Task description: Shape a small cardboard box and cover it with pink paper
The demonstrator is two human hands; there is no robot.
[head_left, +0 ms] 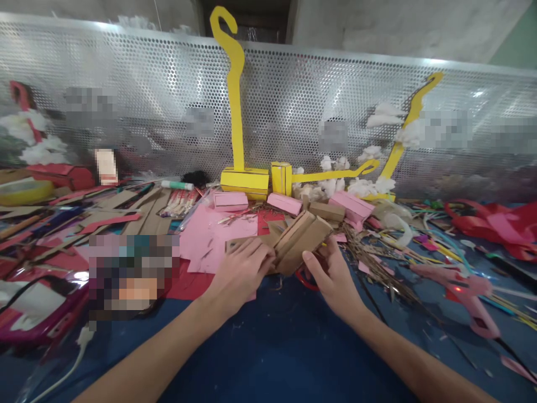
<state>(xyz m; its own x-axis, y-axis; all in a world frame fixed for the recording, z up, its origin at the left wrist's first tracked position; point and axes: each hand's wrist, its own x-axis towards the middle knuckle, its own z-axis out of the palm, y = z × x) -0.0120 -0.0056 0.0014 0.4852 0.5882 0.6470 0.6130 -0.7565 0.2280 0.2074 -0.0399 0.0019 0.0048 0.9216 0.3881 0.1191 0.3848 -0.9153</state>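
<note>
Cluttered blue worktop (268, 352): you hold a cardboard box (300, 246).
Your left fingers (255, 249) curl closed on its left side; your right fingers (314, 267) clasp its right end.

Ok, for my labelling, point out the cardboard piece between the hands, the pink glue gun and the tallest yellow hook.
Cardboard piece (301, 242): head view, front face.
Pink glue gun (474, 285): head view, body.
Tallest yellow hook (236, 112): head view, stem.
</note>
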